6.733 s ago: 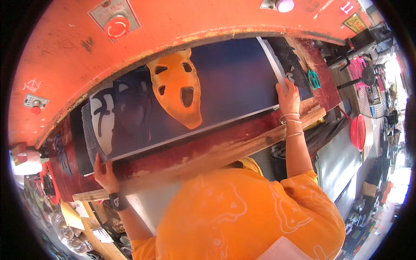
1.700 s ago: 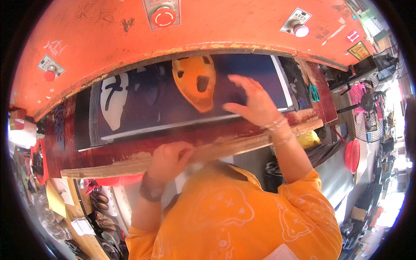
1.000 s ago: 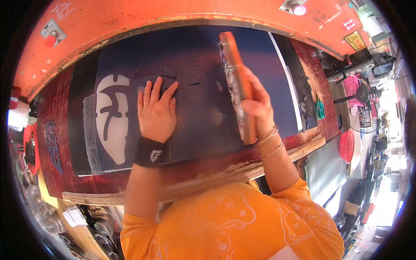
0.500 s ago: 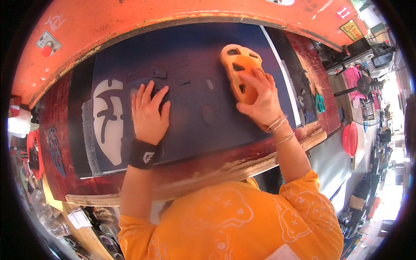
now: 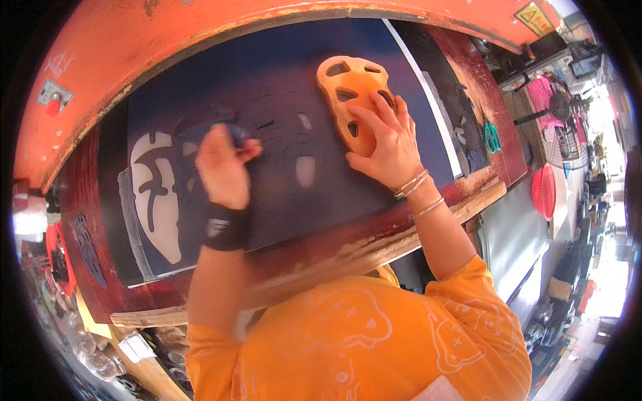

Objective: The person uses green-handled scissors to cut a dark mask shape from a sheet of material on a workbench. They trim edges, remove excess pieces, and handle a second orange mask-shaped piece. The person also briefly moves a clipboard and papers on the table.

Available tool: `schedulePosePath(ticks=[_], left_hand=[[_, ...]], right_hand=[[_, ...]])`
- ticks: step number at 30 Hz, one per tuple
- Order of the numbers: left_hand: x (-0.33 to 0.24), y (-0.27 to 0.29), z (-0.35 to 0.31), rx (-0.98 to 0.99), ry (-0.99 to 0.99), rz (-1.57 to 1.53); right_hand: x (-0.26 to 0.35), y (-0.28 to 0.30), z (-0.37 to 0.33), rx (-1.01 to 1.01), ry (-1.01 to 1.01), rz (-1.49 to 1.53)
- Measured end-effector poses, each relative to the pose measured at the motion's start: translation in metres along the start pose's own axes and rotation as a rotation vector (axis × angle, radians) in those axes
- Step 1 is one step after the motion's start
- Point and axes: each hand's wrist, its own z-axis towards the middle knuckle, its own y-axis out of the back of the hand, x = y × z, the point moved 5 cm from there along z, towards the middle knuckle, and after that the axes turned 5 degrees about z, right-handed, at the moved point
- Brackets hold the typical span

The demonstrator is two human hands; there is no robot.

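Observation:
My right hand [image 5: 388, 144] spans the near end of an orange cutting die [image 5: 344, 95] with several openings, thumb at its left edge and fingers over its right side. The die rests on a dark blue sheet [image 5: 267, 214]. Smeared by motion, my left hand [image 5: 226, 170] is above the sheet's left part, pinching a small dark piece [image 5: 235, 134] of the same-looking material. Cut lines and loose dark bits surround it. Farther left, a large cut-out [image 5: 157, 210] in the sheet shows white beneath, and small white gaps [image 5: 305, 171] lie between my hands.
An orange machine beam [image 5: 221, 17] with a red button [image 5: 53, 107] arches behind the sheet. Green-handled scissors [image 5: 491, 137] and dark scraps lie on the red board's right side. Dark cut pieces [image 5: 87, 244] sit at its left. A pink basket [image 5: 544, 192] stands beyond the right edge.
My left hand has gone from lying flat on the sheet to pinching up a dark piece. White shows more in the gaps between my hands. My right hand stays at the die; the view has shifted.

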Motion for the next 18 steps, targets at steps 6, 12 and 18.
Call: schedulePosePath(ticks=[6,12,18], left_hand=[[-0.036,-0.026,-0.049,0.287,0.094,-0.011],[-0.053,-0.036,-0.056,0.356,-0.349,0.488],[-0.046,-0.039,-0.079,0.519,-0.566,0.938]], right_hand=[[0.048,0.021,-0.018,0.069,0.175,0.518],[0.000,0.035,-0.049,-0.074,-0.320,0.826],[-0.099,0.103,-0.050,-0.345,-0.197,-0.123]])
